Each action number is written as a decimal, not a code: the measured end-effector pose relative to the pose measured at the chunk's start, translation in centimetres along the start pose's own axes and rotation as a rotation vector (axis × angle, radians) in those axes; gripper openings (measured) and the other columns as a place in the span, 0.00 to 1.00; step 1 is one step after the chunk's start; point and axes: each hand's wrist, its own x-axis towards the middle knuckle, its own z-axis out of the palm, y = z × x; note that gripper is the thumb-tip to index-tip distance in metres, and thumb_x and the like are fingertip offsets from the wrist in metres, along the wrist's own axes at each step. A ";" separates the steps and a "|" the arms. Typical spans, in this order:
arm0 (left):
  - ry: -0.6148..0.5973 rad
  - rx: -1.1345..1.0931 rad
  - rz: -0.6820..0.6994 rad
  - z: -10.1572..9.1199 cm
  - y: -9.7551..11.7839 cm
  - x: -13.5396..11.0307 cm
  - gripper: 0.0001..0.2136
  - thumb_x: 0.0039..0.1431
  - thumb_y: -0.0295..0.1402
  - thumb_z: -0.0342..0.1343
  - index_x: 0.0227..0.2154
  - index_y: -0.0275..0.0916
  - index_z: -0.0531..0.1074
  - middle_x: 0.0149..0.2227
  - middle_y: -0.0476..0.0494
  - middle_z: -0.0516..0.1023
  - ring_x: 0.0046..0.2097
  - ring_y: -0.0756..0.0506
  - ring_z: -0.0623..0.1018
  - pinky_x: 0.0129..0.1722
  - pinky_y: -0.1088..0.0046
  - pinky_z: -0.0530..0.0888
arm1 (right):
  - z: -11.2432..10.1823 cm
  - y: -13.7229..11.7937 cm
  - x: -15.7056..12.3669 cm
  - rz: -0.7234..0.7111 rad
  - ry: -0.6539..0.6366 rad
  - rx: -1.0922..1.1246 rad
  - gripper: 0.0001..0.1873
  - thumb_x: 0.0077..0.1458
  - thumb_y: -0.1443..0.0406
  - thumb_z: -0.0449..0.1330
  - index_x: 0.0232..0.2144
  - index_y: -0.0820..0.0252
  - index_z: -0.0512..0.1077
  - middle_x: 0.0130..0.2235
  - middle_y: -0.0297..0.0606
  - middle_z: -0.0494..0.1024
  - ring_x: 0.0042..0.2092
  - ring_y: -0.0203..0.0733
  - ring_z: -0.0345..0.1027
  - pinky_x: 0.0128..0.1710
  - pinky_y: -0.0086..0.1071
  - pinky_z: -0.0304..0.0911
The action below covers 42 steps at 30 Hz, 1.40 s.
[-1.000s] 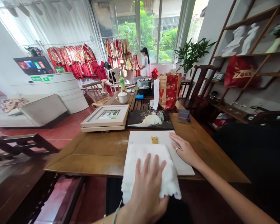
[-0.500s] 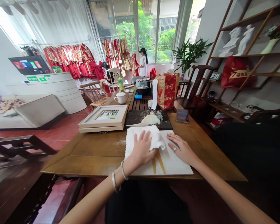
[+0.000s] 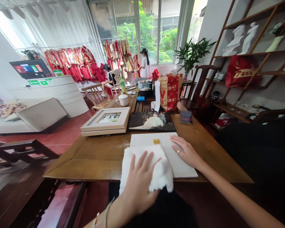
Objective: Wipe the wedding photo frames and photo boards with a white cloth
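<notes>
On the wooden table (image 3: 85, 161) in front of me lies a flat white board (image 3: 142, 138) with a small yellow painted head (image 3: 156, 141) showing near its top. My left hand (image 3: 140, 180) lies spread on a white cloth (image 3: 165, 169), its fingers stretched out and apart. The cloth covers the lower left of the board and hangs past the table's near edge. My left thumb is hard to make out. Flat along the board's right side rests my right hand (image 3: 186, 152), fingers extended, a ring on one finger.
Behind the board lie a dark picture with a white peacock (image 3: 153, 122) and stacked framed pictures (image 3: 105, 120). Farther back stand a white lidded cup (image 3: 123, 99), a black pot (image 3: 145, 91), a red paper bag (image 3: 172, 91) and a small dark block (image 3: 186, 117). Two people are by the window.
My left hand has slid the cloth toward me, down over the board's near edge. The board's upper part and the yellow head are now uncovered. My right hand stays in place.
</notes>
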 end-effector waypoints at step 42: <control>-0.100 0.107 -0.032 -1.1 -1.5 0.4 0.39 0.49 0.35 0.52 0.64 0.44 0.44 0.67 0.41 0.42 0.66 0.32 0.42 0.60 0.44 0.41 | -0.3 -0.6 0.2 -0.029 0.063 -0.039 0.17 0.53 0.61 0.58 0.45 0.59 0.74 0.52 0.46 0.74 0.56 0.51 0.65 0.57 0.49 0.60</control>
